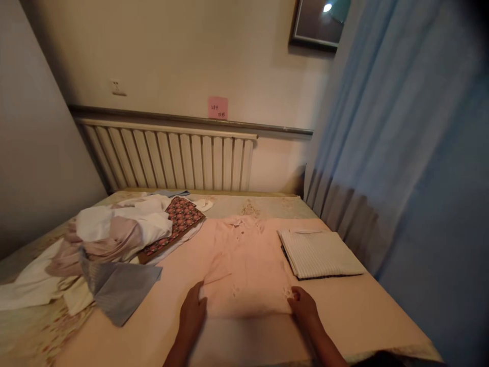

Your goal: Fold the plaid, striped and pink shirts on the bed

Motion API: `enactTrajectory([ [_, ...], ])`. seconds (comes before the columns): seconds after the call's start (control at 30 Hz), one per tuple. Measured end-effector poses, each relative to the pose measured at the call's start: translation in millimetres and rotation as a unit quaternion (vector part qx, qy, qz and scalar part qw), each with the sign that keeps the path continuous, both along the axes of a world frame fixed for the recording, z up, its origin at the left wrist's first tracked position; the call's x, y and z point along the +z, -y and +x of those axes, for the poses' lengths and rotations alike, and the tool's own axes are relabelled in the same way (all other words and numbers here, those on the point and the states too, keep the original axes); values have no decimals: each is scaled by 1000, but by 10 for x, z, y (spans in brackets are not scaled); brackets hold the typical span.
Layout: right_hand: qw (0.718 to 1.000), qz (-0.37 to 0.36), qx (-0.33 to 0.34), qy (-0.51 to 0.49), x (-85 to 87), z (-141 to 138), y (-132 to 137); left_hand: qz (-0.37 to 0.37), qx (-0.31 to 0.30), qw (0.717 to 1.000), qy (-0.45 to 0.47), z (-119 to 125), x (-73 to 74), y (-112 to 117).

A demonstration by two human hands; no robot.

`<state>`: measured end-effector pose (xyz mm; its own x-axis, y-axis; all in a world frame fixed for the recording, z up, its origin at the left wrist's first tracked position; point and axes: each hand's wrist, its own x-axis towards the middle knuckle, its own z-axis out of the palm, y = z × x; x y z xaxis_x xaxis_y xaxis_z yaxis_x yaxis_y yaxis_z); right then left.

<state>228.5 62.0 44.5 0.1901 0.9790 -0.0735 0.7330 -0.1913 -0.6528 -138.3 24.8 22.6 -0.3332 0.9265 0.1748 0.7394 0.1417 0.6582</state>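
A pale pink garment [248,265], with a small button near its neckline and cut-out flower patterns near its lower edge, lies spread out in front of me. My left hand [194,305] is closed on its lower left edge, with the thumb on top. At the lower right corner, my right hand [303,305] pinches the cloth beside a flower pattern. The lower edge looks slightly lifted between both hands, with a shadow under it. Beneath the garment is a pink sheet [355,316] of nearly the same colour.
A jumbled pile of clothes [103,232], with a red patterned cloth [183,219] and a grey cloth [124,290], lies left. Folded striped cloth [321,252] lies right. Behind the bed stands a radiator [171,158]; a blue curtain [367,153] hangs at right.
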Motion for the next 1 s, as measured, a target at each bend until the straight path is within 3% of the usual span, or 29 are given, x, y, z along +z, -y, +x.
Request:
enactTrajectory([
  [0.17, 1000, 2, -16, 7, 0, 190, -15, -50, -5, 998, 27, 143, -4, 107],
  [0.33, 1000, 21, -7, -13, 74, 244, -125, -106, 25, 993, 44, 171, 96, 85],
  [0.47, 999, 23, -10, -44, 126, 189, -311, -91, 18, 995, -27, 153, 222, -48],
  [0.7, 995, 9, -14, -94, 184, 104, -641, -78, -77, 976, -189, 289, 458, -306],
  [1.0, 998, 20, 11, -57, 219, -89, -886, -72, -55, 986, -141, 447, 521, -685],
])
